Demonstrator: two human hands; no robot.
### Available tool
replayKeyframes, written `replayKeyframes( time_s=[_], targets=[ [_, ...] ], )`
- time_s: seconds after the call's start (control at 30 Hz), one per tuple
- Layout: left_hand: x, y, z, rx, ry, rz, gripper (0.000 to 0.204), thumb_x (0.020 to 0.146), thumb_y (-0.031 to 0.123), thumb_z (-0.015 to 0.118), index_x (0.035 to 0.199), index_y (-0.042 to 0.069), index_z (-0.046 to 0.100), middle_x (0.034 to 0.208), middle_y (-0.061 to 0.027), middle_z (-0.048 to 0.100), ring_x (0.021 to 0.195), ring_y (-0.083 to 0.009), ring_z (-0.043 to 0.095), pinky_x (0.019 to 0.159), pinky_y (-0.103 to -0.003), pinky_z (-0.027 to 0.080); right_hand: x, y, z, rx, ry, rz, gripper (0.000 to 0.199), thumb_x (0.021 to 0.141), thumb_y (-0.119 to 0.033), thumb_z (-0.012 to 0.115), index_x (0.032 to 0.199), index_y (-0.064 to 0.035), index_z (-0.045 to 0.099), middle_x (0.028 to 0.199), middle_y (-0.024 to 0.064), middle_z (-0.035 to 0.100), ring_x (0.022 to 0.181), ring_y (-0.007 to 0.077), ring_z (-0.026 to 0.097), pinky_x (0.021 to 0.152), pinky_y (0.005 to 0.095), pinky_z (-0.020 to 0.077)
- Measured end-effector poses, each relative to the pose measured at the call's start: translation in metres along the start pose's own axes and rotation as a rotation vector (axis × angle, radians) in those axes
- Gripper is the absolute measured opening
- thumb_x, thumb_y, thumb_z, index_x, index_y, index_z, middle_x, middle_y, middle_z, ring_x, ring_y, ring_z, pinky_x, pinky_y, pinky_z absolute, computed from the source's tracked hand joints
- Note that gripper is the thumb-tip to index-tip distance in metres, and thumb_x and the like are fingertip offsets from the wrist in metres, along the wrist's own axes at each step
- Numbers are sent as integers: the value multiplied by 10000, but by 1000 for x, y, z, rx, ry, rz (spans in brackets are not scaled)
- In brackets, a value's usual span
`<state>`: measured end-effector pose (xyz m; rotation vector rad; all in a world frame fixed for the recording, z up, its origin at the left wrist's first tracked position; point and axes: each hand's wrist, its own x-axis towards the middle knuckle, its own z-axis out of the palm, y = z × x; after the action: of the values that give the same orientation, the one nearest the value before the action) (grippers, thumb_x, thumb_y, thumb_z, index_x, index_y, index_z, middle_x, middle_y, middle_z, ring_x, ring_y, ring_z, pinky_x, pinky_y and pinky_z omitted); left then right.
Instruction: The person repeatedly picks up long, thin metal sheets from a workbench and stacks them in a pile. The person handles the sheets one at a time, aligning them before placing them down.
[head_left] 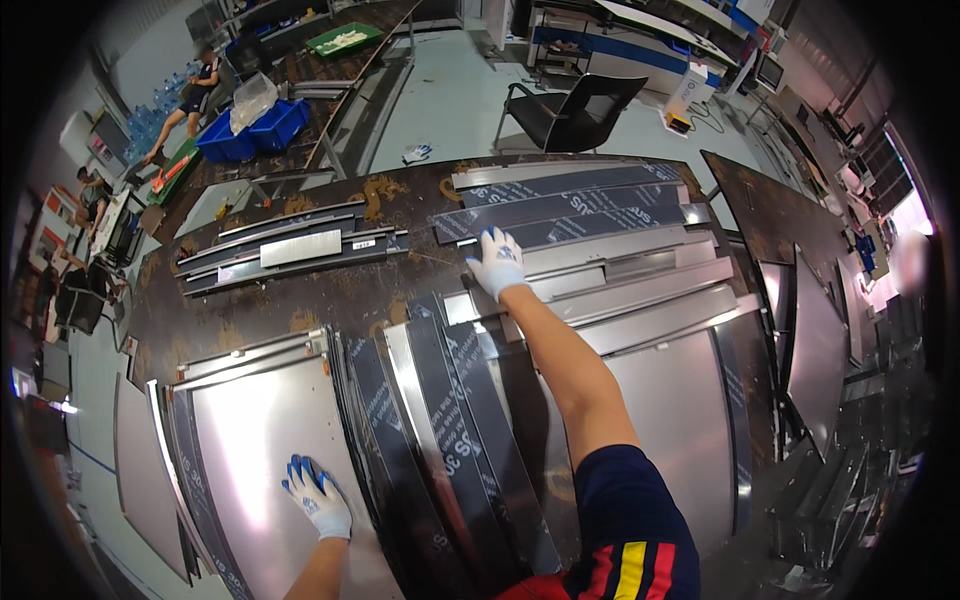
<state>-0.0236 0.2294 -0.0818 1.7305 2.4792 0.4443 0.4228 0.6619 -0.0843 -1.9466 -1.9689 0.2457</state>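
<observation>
Several strips [575,213], long axes crosswise

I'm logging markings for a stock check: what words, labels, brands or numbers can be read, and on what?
I won't copy the wording, but print shows here:
Dark-filmed metal strips: large pale letters and numbers, partly legible.
White sticker on the upper-left strip stack: too small to read.
White box right of the black chair: blurred.
Right glove and left glove: blue print, too small.
</observation>
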Motion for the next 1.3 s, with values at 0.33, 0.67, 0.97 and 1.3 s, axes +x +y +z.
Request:
replayKeyframes(
  time_s=[0.33,0.67,0.97,1.3],
  targets=[
    [-1,2,-5,28,-21,15,616,1087,202,488,1637,-67,418,1730,-258,446,1645,-468,329,1388,-655,96,100,-23,21,-232,-91,-309,665,976,-663,733,1410,-160,719,1356,134,702,1309,371,624,1103,515,468],
    [5,21,-16,63,-29,1,590,1137,259,452,1635,-59,474,1723,-273,459,1622,-478,375,1382,-647,134,45,-1,0,130,99,-193,408,1005,-464,762,1182,-98,738,1262,209,731,1145,413,705,983,536,559],
    [21,49,-37,132,48,166,393,1153,155,558,1400,-125,678,1468,-355,660,1413,-516,597,1256,-601,438,151,28,28,-224,-149,2,950,946,-651,783,1703,-171,467,1786,166,408,1634,478,356,1320,654,268],
    [12,23,-26,164,57,180,418,1144,166,596,1451,-110,664,1475,-339,671,1419,-506,607,1254,-599,457,33,56,6,-41,-165,-271,778,1022,-725,610,1463,-90,700,1630,214,577,1527,474,480,1289,596,330]
  ],
)
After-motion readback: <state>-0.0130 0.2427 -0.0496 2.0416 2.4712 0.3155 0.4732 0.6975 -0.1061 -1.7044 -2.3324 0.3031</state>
